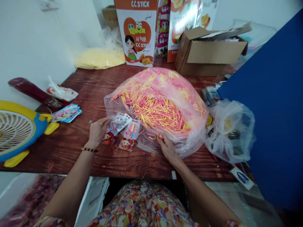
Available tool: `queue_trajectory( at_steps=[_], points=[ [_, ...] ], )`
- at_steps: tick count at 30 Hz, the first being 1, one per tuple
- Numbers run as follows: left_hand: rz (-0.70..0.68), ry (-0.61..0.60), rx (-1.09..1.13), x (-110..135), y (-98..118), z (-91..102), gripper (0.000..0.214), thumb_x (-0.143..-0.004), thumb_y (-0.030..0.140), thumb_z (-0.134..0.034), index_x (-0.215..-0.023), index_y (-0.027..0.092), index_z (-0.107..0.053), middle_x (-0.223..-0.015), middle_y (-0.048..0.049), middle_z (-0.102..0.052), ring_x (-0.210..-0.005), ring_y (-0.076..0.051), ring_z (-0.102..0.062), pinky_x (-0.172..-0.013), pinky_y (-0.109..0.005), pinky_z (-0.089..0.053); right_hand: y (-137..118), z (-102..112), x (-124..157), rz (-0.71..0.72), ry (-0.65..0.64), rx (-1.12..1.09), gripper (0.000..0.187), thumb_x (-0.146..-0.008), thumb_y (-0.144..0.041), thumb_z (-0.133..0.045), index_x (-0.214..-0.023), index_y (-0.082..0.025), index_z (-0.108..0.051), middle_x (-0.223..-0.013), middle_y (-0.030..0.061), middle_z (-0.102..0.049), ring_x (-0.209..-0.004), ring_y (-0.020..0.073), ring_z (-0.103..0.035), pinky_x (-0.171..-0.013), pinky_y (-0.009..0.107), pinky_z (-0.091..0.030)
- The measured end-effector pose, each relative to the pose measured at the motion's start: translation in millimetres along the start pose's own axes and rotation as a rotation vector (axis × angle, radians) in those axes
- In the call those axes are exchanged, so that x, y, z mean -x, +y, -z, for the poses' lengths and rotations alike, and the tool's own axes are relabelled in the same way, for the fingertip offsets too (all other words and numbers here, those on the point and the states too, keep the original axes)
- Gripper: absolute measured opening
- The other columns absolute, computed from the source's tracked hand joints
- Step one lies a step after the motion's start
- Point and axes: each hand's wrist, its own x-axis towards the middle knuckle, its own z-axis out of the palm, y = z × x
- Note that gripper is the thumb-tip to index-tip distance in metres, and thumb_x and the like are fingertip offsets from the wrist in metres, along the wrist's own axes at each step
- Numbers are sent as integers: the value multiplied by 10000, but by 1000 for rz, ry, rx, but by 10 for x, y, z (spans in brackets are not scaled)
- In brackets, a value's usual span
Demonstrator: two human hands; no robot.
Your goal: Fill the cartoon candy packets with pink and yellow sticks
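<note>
A large clear plastic bag lies open on the table, full of thin pink and yellow sticks. My right hand is at the bag's front edge, its fingers closed round a small bunch of these sticks, whose ends show at the fingertips. To the left, my left hand has its fingers pinched at the edge of a small printed packet; the fingertips are partly hidden. Beside it another clear printed packet lies flat, with pink sticks showing inside. More packets overlap just behind these.
A yellow and blue fan, a dark red bottle and printed sachets stand at left. Behind are a printed carton, a cardboard box and a yellow-filled bag. A white plastic bag and blue panel border the right.
</note>
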Motion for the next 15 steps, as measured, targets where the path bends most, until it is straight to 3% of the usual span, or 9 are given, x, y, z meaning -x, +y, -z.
queue_trajectory(
  at_steps=[2,5,8,10,12,15],
  points=[
    [-8,59,104,23,28,51,254,-797,374,-630,-929,217,-781,-945,-75,-769,-888,-238,-689,-839,-296,-491,-5,8,19,14,9,-29,151,-949,-336,-458,-996,-253,-575,-936,24,-713,-915,209,-651,-862,326,-470],
    [114,102,303,30,140,167,256,-716,394,-713,-868,194,-762,-848,-46,-742,-783,-196,-662,-752,-281,-504,-2,17,52,37,31,-29,156,-943,-357,-477,-961,-244,-582,-945,32,-709,-921,211,-648,-859,329,-473],
    [281,54,586,69,389,262,310,-634,383,-785,-860,180,-724,-790,-16,-715,-691,-164,-637,-658,-267,-509,26,6,74,27,31,7,190,-924,-383,-504,-930,-230,-616,-917,41,-707,-888,216,-644,-847,342,-472],
    [321,27,706,151,610,266,316,-601,353,-816,-832,174,-698,-767,-1,-698,-648,-140,-616,-613,-244,-497,34,-6,66,-11,48,-31,202,-909,-396,-517,-903,-227,-629,-885,38,-707,-860,214,-644,-835,345,-475],
    [320,-56,730,285,832,191,288,-610,338,-822,-799,170,-683,-721,15,-671,-597,-110,-575,-565,-215,-464,2,-2,33,-59,96,-152,208,-890,-409,-538,-910,-224,-629,-865,32,-711,-851,209,-647,-836,346,-483],
    [292,-287,756,526,1088,-63,260,-660,367,-799,-734,157,-664,-662,20,-632,-576,-97,-538,-550,-205,-430,-154,68,-59,-95,133,-347,247,-845,-447,-583,-918,-215,-629,-795,20,-698,-757,195,-633,-770,341,-500]
  ],
)
